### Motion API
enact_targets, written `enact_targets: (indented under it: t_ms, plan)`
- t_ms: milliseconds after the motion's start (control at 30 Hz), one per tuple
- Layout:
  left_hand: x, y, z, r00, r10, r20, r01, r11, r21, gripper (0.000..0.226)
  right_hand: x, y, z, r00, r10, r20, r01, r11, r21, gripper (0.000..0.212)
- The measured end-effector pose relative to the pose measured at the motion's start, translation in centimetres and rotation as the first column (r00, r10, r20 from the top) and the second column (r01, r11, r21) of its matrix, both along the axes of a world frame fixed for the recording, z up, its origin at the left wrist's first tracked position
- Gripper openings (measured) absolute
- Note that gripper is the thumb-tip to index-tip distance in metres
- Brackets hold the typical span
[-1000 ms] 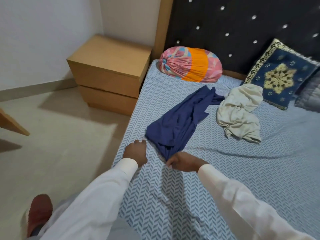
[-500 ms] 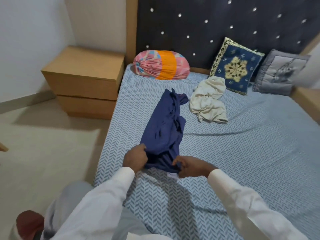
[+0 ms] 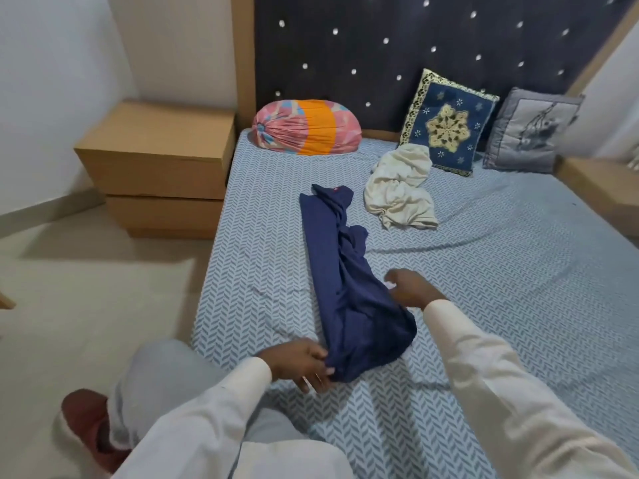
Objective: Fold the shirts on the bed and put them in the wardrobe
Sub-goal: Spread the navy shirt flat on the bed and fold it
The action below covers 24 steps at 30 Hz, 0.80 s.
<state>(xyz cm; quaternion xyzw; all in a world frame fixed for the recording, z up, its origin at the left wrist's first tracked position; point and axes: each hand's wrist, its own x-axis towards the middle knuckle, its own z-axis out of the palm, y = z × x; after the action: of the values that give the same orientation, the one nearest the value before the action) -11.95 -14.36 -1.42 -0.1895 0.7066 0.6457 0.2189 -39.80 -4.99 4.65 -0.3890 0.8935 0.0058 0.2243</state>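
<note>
early days: first shirt only just being laid out.
left hand [image 3: 304,363] pinches the near hem of the navy shirt [image 3: 349,288], stretched rumpled along the bed [image 3: 501,278]; right hand [image 3: 409,288] hovers open beside it. cream shirt [image 3: 401,193] lies crumpled, untouched; wardrobe unseen.

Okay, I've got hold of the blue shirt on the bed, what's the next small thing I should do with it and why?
Probably spread it flat. The blue shirt lies bunched in a long, narrow strip, its right side rumpled. Your left hand pinches the near end, while your right hand hovers open beside the middle. Draw that rumpled edge out to the right, so there is a flat shape to fold.
</note>
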Motion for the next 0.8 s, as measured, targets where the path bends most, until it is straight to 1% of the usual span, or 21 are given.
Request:
enact_targets:
  t_ms: [67,133,167,233,267,300,333,367,400,433,467,500,533,567,600,633,667,700,733,767,800]
  plan:
    - [0.0,1.2,-0.2,1.0,-0.026,-0.011,0.025,0.998,-0.053,0.018,3.6,-1.2,-0.7,0.974,-0.011,0.227,0.061,0.974,-0.216,0.031]
    - [0.2,1.6,0.1,0.999,-0.035,-0.02,0.033,0.995,-0.092,0.022,6.8,-2.5,-2.2,0.9,-0.018,0.436,0.142,0.957,-0.253,0.035]
    - [0.4,1.8,0.2,0.999,-0.043,-0.022,0.04,0.992,-0.116,0.022,7.8,-3.2,-3.3,0.864,-0.048,0.502,0.205,0.943,-0.262,0.038]
    - [1.0,1.9,0.5,0.997,-0.074,-0.025,0.068,0.98,-0.185,0.022,8.4,-4.3,-5.4,0.804,-0.094,0.588,0.339,0.884,-0.322,0.045]
    - [1.3,1.7,0.6,0.994,-0.105,-0.027,0.096,0.968,-0.23,0.028,8.5,-4.8,-5.9,0.778,-0.098,0.62,0.378,0.862,-0.337,0.045]
    - [1.5,1.3,0.7,0.99,-0.14,-0.024,0.128,0.954,-0.27,0.035,8.7,-5.2,-5.8,0.761,-0.077,0.645,0.386,0.852,-0.353,0.036]
    - [1.9,0.4,1.0,0.985,-0.171,-0.025,0.155,0.938,-0.311,0.036,9.1,-5.6,-5.1,0.752,-0.038,0.658,0.36,0.86,-0.362,0.023]
    - [2.2,-0.6,1.6,0.981,-0.185,-0.05,0.156,0.922,-0.355,0.03,9.4,-5.8,-4.1,0.755,0.019,0.656,0.295,0.883,-0.365,0.03]
    - [2.4,-1.7,2.4,0.984,-0.148,-0.098,0.094,0.902,-0.422,0.023,9.5,-6.1,-3.2,0.762,0.092,0.641,0.21,0.901,-0.38,0.043]
    - [2.5,-3.0,3.3,0.982,-0.038,-0.187,-0.062,0.863,-0.501,0.021,9.9,-6.0,-1.9,0.762,0.158,0.628,0.124,0.917,-0.38,0.05]
    - [2.6,-4.2,4.4,0.945,0.101,-0.312,-0.267,0.791,-0.55,0.022,10.3,-5.9,-0.4,0.758,0.23,0.611,0.025,0.925,-0.38,0.052]
    - [2.5,-5.2,5.4,0.878,0.199,-0.435,-0.437,0.704,-0.56,0.025,10.5,-5.9,1.0,0.746,0.294,0.597,-0.083,0.932,-0.354,0.052]
    - [2.5,-6.1,6.3,0.824,0.21,-0.526,-0.519,0.652,-0.553,0.034,10.8,-5.6,2.5,0.728,0.347,0.592,-0.19,0.931,-0.311,0.049]
    - [2.4,-6.7,7.1,0.816,0.149,-0.558,-0.506,0.652,-0.565,0.048,11.1,-5.4,4.1,0.716,0.362,0.597,-0.267,0.932,-0.244,0.044]
    - [2.3,-6.9,7.9,0.84,0.063,-0.538,-0.43,0.681,-0.592,0.061,11.4,-5.2,5.6,0.694,0.387,0.607,-0.345,0.919,-0.191,0.036]
    - [2.1,-7.0,8.5,0.874,-0.023,-0.485,-0.333,0.699,-0.633,0.068,11.7,-5.0,7.2,0.669,0.417,0.616,-0.42,0.895,-0.15,0.027]
    - [1.9,-7.0,9.0,0.895,-0.097,-0.435,-0.255,0.69,-0.677,0.066,11.8,-4.9,8.6,0.656,0.448,0.608,-0.483,0.868,-0.118,0.021]
    - [1.8,-7.1,9.6,0.904,-0.153,-0.398,-0.203,0.667,-0.717,0.055,11.9,-4.6,10.3,0.656,0.465,0.594,-0.513,0.852,-0.101,0.018]
    - [1.7,-7.3,10.1,0.911,-0.185,-0.369,-0.167,0.652,-0.739,0.039,11.7,-4.3,11.5,0.662,0.471,0.583,-0.524,0.847,-0.089,0.014]
    - [1.6,-7.6,10.7,0.918,-0.185,-0.351,-0.146,0.666,-0.732,0.026,11.5,-4.0,12.8,0.675,0.464,0.573,-0.512,0.854,-0.088,0.011]
    - [1.7,-8.0,11.5,0.924,-0.163,-0.347,-0.14,0.701,-0.7,0.019,11.1,-3.6,13.8,0.686,0.451,0.571,-0.487,0.867,-0.1,0.011]
